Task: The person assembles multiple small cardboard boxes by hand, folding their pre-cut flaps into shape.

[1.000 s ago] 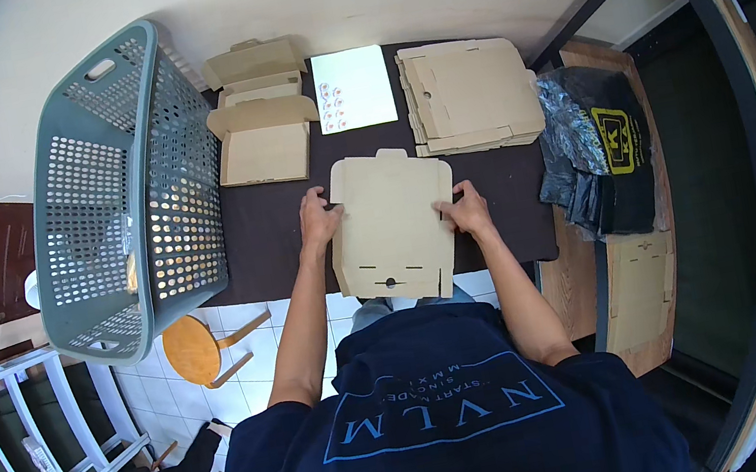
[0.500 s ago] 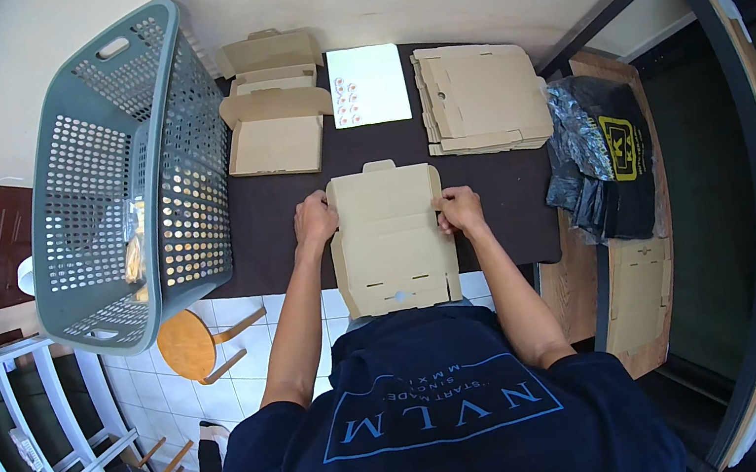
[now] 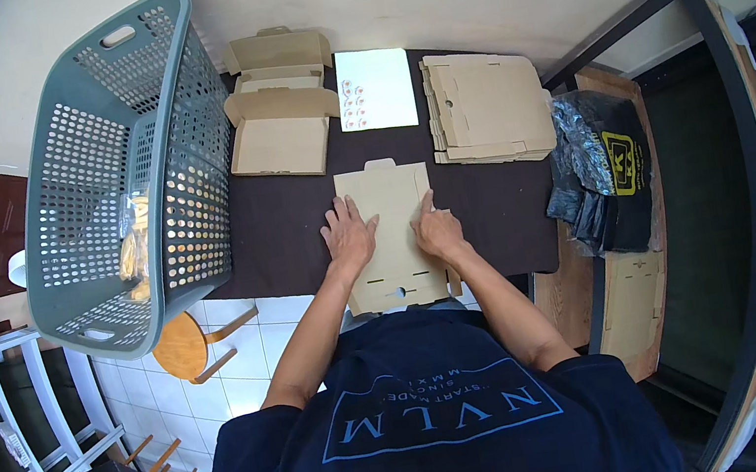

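Note:
A flat piece of brown cardboard, a box blank (image 3: pixel 382 190), lies in front of me. It has a tab at its far edge and slots and a round hole near my body. My left hand (image 3: pixel 350 237) rests on its left side with fingers spread and flat. My right hand (image 3: pixel 439 230) is at its right edge, the index finger stretched out along the edge and the thumb apart, the other fingers curled. Both side flaps look folded inward along the far part. Neither hand grips anything.
Two opened boxes (image 3: pixel 282 142) sit at the back left, beside a white sheet with small red prints (image 3: pixel 383 85). A stack of flat cardboard blanks (image 3: pixel 491 107) lies at back right. Left stands a grey-green basket (image 3: pixel 190 187); right, black plastic bags (image 3: pixel 601 164). A stool (image 3: pixel 182 349) stands below.
Both hands have moved from the blank's outer edges inward onto it. Its side flaps have turned in, so it looks narrower. My left fingers have opened out flat.

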`<action>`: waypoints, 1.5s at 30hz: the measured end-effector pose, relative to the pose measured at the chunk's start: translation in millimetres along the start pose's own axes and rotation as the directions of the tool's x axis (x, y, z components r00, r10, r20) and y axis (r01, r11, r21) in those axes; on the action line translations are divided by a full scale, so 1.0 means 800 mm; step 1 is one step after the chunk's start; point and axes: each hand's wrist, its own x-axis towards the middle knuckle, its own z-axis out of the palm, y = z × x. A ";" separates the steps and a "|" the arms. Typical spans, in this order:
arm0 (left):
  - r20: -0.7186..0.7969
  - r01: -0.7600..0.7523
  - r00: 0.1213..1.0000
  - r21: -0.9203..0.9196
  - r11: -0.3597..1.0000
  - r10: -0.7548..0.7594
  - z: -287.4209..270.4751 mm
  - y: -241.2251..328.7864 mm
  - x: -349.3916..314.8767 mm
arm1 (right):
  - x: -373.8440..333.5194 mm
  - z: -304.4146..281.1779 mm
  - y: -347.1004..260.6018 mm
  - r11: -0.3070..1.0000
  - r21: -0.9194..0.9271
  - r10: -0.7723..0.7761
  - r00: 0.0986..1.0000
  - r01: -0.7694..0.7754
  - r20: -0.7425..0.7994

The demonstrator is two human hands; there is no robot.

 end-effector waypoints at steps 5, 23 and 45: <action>0.066 -0.006 0.998 -0.079 0.997 0.011 -0.013 -0.004 0.031 | 0.042 -0.021 -0.002 0.999 -0.049 -0.017 0.999 0.016 -0.028; 0.030 0.192 0.979 -0.475 0.859 -0.202 -0.005 -0.059 0.083 | 0.066 -0.049 0.048 0.988 0.129 0.105 0.975 -0.080 -0.195; 0.128 0.073 0.992 -0.417 0.906 -0.021 -0.031 -0.038 -0.047 | 0.019 -0.012 0.128 0.028 0.977 -0.072 0.974 -0.212 0.214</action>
